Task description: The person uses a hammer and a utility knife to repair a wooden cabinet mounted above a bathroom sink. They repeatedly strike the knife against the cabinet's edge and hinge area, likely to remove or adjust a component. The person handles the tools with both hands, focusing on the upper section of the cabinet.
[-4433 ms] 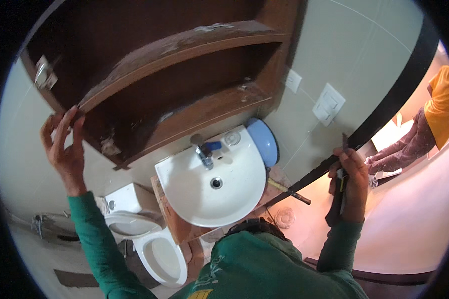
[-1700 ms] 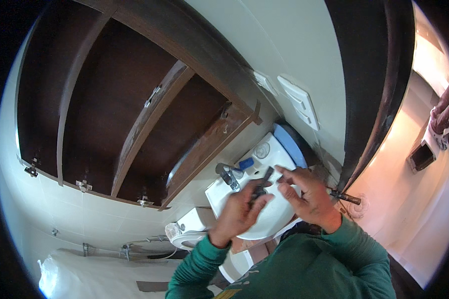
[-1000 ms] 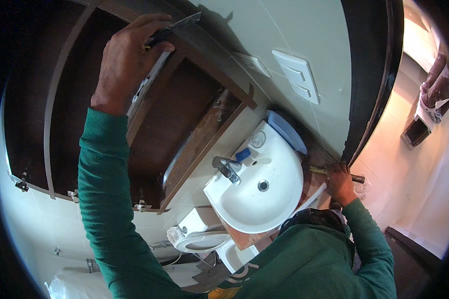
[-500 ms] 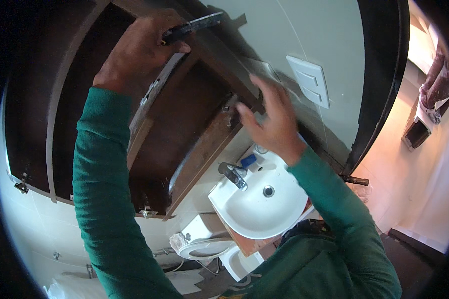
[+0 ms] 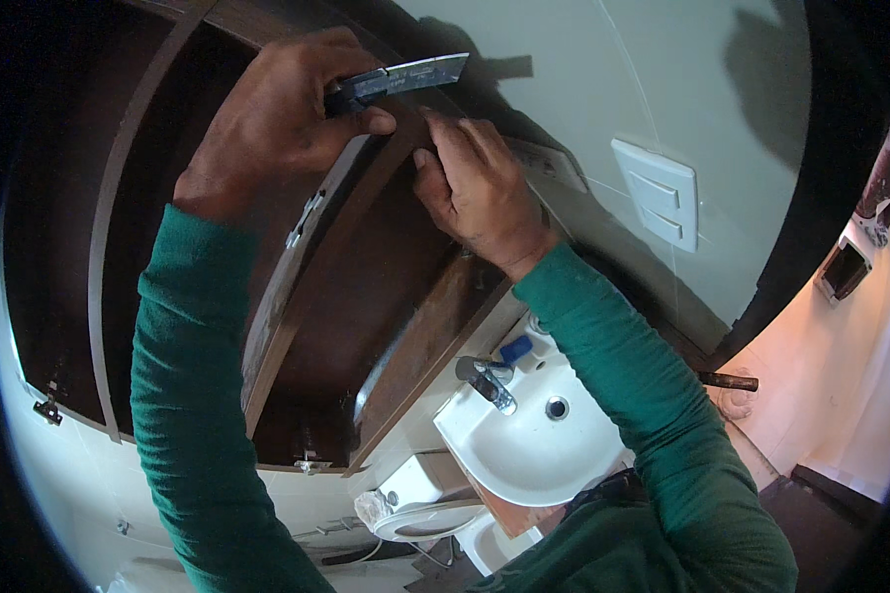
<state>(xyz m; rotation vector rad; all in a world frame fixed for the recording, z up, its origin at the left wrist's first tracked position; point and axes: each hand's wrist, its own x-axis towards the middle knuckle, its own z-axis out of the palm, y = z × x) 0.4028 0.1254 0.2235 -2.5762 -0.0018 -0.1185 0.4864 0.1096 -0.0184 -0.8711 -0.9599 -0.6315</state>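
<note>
My left hand (image 5: 287, 114) is closed around a utility knife (image 5: 400, 79), whose dark handle sits in the fist and whose metal blade points right toward the wall. Beside it, my right hand (image 5: 485, 193) has its fingers bent over the edge of a dark brown wooden cabinet (image 5: 366, 212), with thumb and fingers against the frame. The fingertips are partly hidden there. Open compartments of the cabinet lie below both hands, and a metal hinge plate (image 5: 307, 219) is fixed on one divider.
Below the cabinet is a white washbasin (image 5: 534, 460) with a chrome faucet (image 5: 487, 383) and a blue object (image 5: 515, 349). A white toilet (image 5: 425, 484) stands lower left of it. On the wall at right is a white switch plate (image 5: 660, 193). A doorway opens at far right.
My right hand has moved up and left from the cabinet's lower right side to its upper edge, near the knife. The left hand keeps the knife, and the view has shifted slightly.
</note>
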